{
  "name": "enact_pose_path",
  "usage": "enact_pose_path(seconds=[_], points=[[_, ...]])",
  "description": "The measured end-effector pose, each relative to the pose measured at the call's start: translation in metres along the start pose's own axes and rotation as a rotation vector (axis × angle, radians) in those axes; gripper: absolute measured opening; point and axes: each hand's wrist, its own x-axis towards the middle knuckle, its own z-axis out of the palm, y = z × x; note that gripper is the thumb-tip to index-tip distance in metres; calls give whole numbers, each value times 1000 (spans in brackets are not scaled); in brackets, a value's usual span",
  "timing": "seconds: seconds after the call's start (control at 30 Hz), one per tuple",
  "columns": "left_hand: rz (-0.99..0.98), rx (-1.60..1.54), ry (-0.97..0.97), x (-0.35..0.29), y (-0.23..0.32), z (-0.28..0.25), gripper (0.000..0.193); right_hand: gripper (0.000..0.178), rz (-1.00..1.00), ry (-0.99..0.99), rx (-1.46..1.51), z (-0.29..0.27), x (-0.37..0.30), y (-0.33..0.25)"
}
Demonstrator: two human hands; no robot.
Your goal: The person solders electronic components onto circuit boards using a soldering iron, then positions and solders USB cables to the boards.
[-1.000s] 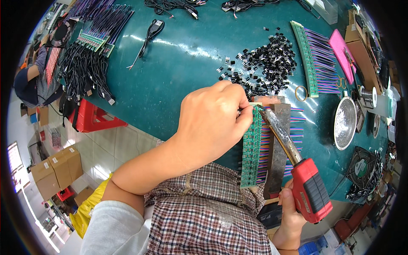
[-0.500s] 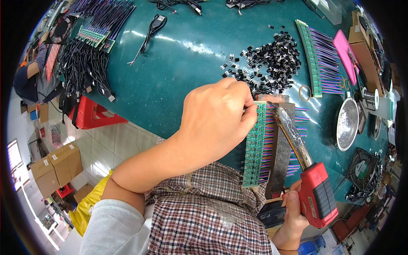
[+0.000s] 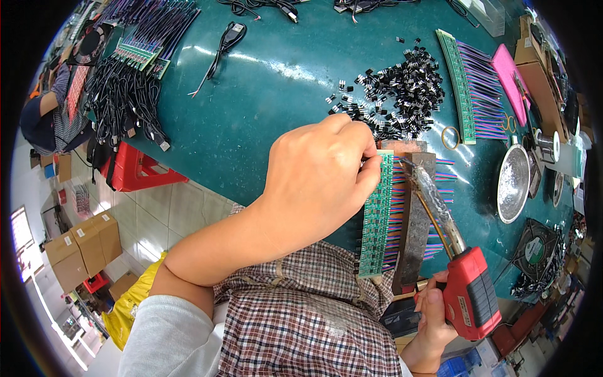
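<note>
My left hand (image 3: 323,166) is closed in a pinch at the upper left corner of a long green circuit board panel (image 3: 377,220). What its fingertips hold is hidden behind the hand. My right hand (image 3: 433,317) grips a soldering gun (image 3: 471,292) with a red and black handle and a long metal barrel. Its tip points at the panel's upper right corner, close to the wires; whether it touches cannot be made out. Multicoloured wires (image 3: 397,217) run rightward from the panel beneath a dark metal bar (image 3: 416,220) that lies across them.
Beyond my left hand lies a heap of small black three-legged components (image 3: 408,88). A second wired panel (image 3: 458,88), a pink pad (image 3: 510,78), a metal bowl (image 3: 514,182) and a solder spool (image 3: 548,146) are on the right. Black cables (image 3: 122,94) hang off the left edge.
The soldering gun has shifted slightly down, its tip drawn a little toward me along the panel's upper right corner. My left hand stays nearly still.
</note>
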Motion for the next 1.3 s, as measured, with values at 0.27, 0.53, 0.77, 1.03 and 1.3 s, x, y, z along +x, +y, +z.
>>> enact_pose_path(seconds=[0.27, 0.53, 0.77, 1.03, 1.3], points=[[119, 83, 39, 2, -3, -8, 14, 31, -14, 135, 336, 13, 27, 30], [188, 33, 108, -11, -7, 24, 18, 38, 67, 99, 446, 17, 35, -18], [186, -81, 99, -2, -7, 28, 26, 49, 52, 181, 409, -14, 24, -6], [182, -101, 44, 0, -7, 36, 18, 49, 110, 268, 356, -8, 25, -12], [125, -73, 87, -10, 12, 42, 19, 38, 108, 218, 376, -21, 5, -1]])
